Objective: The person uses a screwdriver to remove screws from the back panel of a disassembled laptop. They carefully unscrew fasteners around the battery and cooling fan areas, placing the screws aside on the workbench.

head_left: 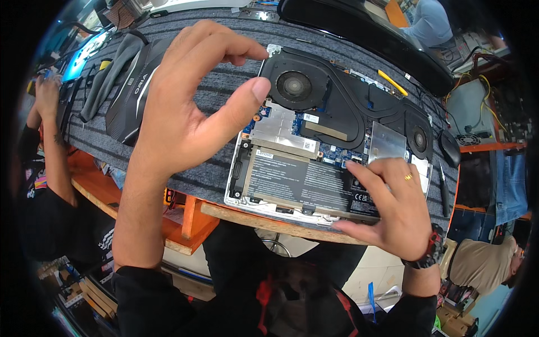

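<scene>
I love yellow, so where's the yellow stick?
In the head view, the yellow stick lies in the upper right, by the far edge of the open laptop, with a long black object just beyond it.

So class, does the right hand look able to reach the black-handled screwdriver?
Probably yes: the black-handled screwdriver lies uncovered on the striped mat, near the right hand, nothing visibly blocking it.
</scene>
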